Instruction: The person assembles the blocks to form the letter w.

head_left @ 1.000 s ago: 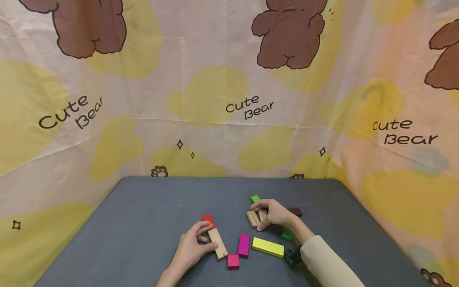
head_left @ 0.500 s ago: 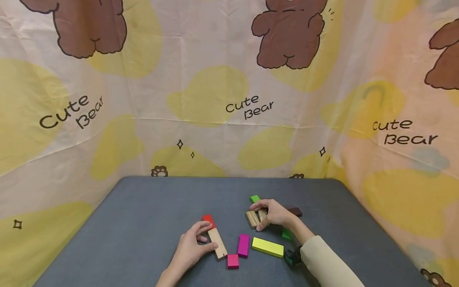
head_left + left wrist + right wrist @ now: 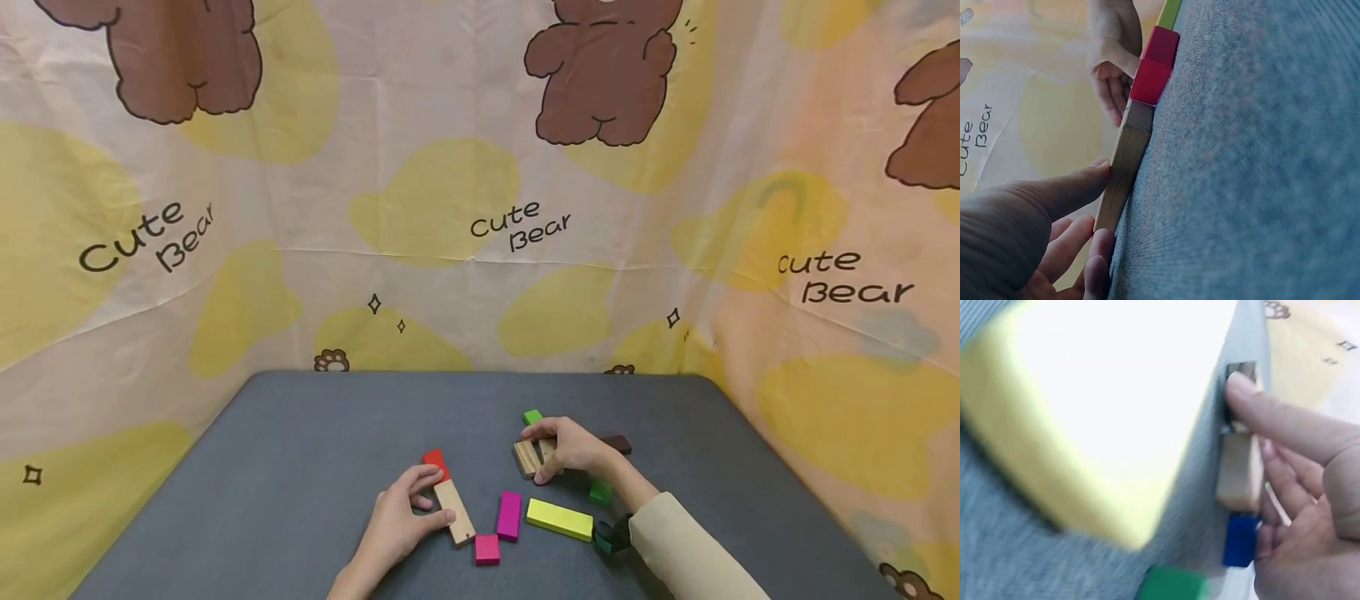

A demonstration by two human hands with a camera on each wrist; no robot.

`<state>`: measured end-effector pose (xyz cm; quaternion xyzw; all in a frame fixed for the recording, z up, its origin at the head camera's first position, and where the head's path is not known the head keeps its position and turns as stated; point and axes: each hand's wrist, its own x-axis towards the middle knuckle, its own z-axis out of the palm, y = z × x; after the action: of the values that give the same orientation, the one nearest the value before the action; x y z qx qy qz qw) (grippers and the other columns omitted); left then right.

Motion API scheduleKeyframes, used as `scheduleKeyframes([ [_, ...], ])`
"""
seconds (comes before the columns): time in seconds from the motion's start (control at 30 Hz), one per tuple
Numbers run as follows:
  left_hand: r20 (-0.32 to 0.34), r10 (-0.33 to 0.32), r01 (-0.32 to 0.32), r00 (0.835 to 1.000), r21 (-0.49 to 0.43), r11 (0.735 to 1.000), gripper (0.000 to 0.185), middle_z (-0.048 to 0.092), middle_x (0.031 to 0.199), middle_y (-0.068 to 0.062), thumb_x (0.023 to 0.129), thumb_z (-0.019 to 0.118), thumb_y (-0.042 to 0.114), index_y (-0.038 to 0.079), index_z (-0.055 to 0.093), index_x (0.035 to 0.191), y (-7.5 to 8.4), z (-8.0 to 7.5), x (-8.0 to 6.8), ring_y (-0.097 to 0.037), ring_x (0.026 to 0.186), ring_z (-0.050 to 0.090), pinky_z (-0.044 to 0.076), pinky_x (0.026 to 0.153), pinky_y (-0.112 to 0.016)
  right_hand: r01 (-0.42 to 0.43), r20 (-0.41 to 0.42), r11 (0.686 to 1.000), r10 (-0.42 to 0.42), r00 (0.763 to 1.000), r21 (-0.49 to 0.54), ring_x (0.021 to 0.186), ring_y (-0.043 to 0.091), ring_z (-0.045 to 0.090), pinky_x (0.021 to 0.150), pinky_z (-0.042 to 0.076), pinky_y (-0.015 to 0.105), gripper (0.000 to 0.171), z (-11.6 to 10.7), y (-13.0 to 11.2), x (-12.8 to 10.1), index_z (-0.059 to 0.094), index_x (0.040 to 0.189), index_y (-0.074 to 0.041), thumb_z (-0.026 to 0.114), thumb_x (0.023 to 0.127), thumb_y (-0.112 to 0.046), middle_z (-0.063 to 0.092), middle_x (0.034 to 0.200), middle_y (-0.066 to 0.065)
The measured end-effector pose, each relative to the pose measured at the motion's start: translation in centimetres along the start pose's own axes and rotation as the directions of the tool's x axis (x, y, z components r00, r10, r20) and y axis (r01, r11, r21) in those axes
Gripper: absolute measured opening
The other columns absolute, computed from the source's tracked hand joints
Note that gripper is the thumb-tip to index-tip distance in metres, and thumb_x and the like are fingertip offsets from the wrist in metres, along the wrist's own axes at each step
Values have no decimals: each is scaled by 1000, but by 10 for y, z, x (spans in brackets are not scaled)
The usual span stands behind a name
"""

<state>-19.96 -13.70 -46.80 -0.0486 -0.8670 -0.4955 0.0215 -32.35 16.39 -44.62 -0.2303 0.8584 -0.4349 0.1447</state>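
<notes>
My left hand pinches a long pale wooden block lying flat on the grey table, thumb on one long side and fingers on the other. A red block touches its far end. The left wrist view shows the same grip: my left hand, wooden block, red block. My right hand grips a small cluster of striped wooden blocks. In the right wrist view my right hand holds a pale wooden block with a blue block beside it.
Loose blocks lie between and around the hands: two magenta, a long yellow-green one, small green ones and a dark brown one. A bear-print cloth wall rises behind the table.
</notes>
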Motion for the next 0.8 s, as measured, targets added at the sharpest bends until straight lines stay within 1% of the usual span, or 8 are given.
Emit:
scheduleKeyframes([
  [0.2, 1, 16, -16, 1000, 4, 1000, 69, 67, 123, -6, 72, 89, 31, 7, 59, 129, -3, -1, 0, -13, 77, 57, 42, 74, -38, 37, -51, 997, -40, 998, -72, 112, 27, 55, 98, 40, 51, 67, 6, -5, 0, 63, 125, -3, 93, 65, -6, 63, 119, 4],
  [0.37, 9, 22, -22, 1000, -17, 1000, 69, 67, 123, -7, 72, 90, 29, 6, 59, 129, -4, 0, 0, -15, 78, 57, 45, 71, -37, 59, -111, 993, -70, 991, -103, 111, 28, 55, 95, 42, 51, 68, 5, -5, -4, 63, 126, -3, 93, 65, -7, 63, 118, 3],
  [0.5, 17, 23, -22, 1000, -25, 999, 69, 66, 123, -8, 72, 90, 28, 6, 59, 129, -3, 0, -1, -15, 77, 56, 45, 69, -36, 49, -181, 995, -65, 981, -92, 110, 29, 55, 92, 44, 51, 68, 2, -7, -11, 63, 126, -4, 93, 65, -8, 63, 117, 2],
  [0.6, 20, 24, -24, 1000, -25, 999, 69, 66, 123, -8, 72, 90, 28, 5, 59, 129, -3, -1, -1, -16, 77, 56, 45, 69, -36, 56, -214, 995, -72, 974, -80, 105, 31, 56, 85, 48, 47, 69, 2, -14, -19, 62, 127, -2, 92, 65, -9, 63, 116, 4],
  [0.7, 14, 38, -38, 999, -31, 999, 67, 67, 123, -8, 73, 89, 27, 6, 59, 128, -4, -2, -1, -16, 77, 56, 45, 69, -36, 73, -220, 996, -83, 972, -53, 98, 31, 58, 75, 51, 41, 69, 6, -23, -27, 60, 127, 0, 92, 67, -9, 61, 116, 6],
  [0.8, 5, 54, -54, 999, -31, 998, 65, 67, 122, -7, 73, 89, 26, 6, 59, 128, -5, -3, 0, -16, 78, 57, 46, 70, -36, 81, -197, 997, -80, 977, -3, 92, 28, 60, 68, 53, 36, 69, 12, -32, -35, 58, 129, 1, 91, 69, -11, 60, 117, 8],
])
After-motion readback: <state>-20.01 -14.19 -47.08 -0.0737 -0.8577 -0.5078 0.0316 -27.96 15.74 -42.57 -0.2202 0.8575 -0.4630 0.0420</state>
